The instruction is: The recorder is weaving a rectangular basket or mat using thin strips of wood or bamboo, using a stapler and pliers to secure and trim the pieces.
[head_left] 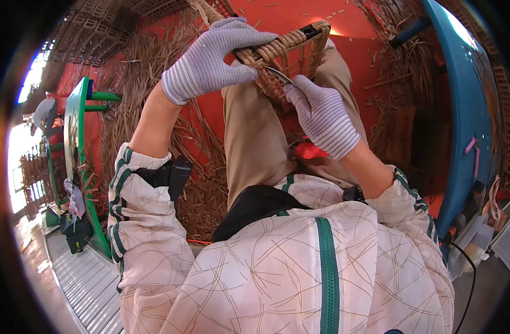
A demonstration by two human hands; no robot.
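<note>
A brown woven basket [274, 94] with a thick wrapped rim rests at my knees, tilted, with a dark bar showing along part of the rim. My left hand [207, 61], in a striped white-and-grey knit glove, grips the wrapped rim between thumb and fingers. My right hand [326, 116], gloved the same way, is closed around a thin metal blade [280, 75] just below the rim. The blade points toward my left thumb, against the weave. Its handle is hidden inside my right hand, so I cannot tell its exact kind.
Long dry fibre strips [135, 83] lie in heaps over the red floor [355, 61]. A blue panel [458, 78] stands close on the right, with a pink item [473, 149] on it. At the left is a green-edged table [79, 111]. Stacked woven pieces [90, 33] fill the far left.
</note>
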